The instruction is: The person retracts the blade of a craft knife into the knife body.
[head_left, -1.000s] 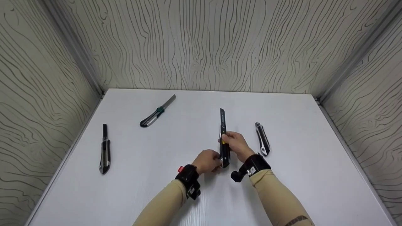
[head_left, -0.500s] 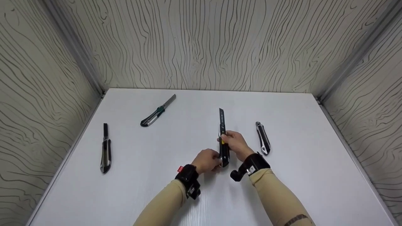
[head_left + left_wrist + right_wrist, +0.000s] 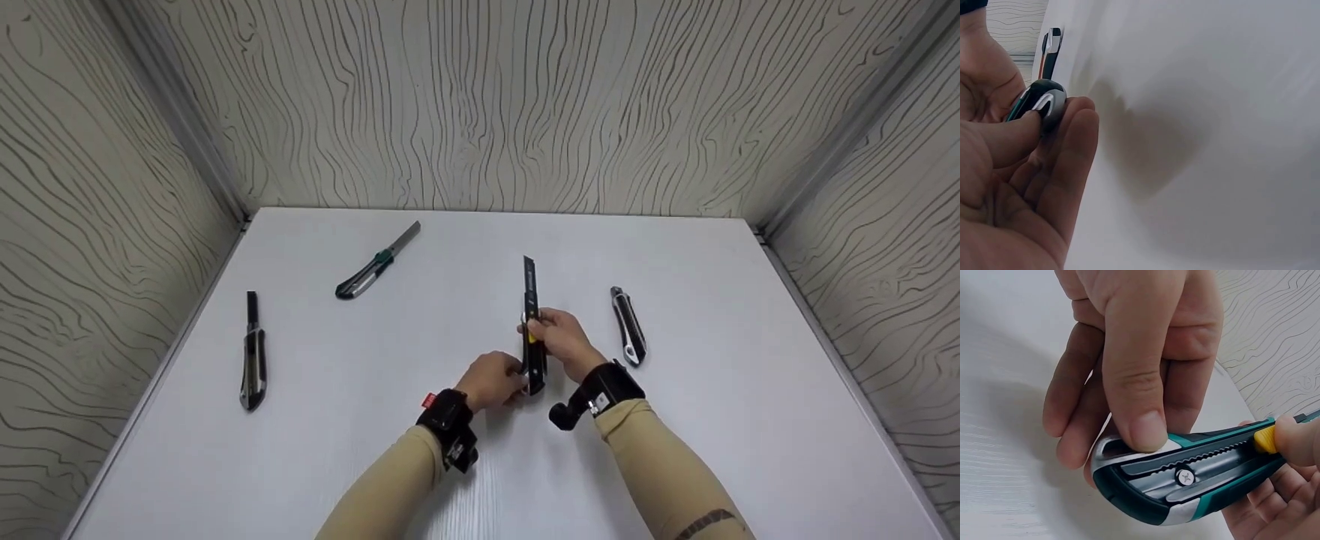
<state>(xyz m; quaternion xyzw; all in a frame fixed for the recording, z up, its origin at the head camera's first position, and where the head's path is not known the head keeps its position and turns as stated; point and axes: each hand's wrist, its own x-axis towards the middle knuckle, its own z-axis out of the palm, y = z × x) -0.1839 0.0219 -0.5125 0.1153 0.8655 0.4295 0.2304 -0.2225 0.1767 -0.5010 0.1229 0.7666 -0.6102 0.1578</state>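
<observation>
Near the middle of the table, a black and green snap-off utility knife [image 3: 535, 361] points away from me with its dark blade [image 3: 530, 279] extended. My right hand [image 3: 568, 343] grips it around the middle, the thumb lying on the yellow slider [image 3: 1265, 440]. At the butt end, my left hand [image 3: 491, 381] pinches the knife between thumb and fingers. The right wrist view shows that left thumb [image 3: 1148, 430] on the silver edge beside the butt. In the left wrist view, only the rounded butt [image 3: 1047, 95] of the knife shows between the fingers.
On the white table [image 3: 360, 450], a utility knife [image 3: 253, 369] with a dark blade extended lies at left. Another knife [image 3: 367, 277], silver blade out, lies farther back. To the right is a knife [image 3: 630, 330] with no long blade showing. Patterned walls [image 3: 480, 105] enclose the table.
The head view has shifted slightly, so everything on the table sits a little higher in it. Both hands keep the same hold on the utility knife.
</observation>
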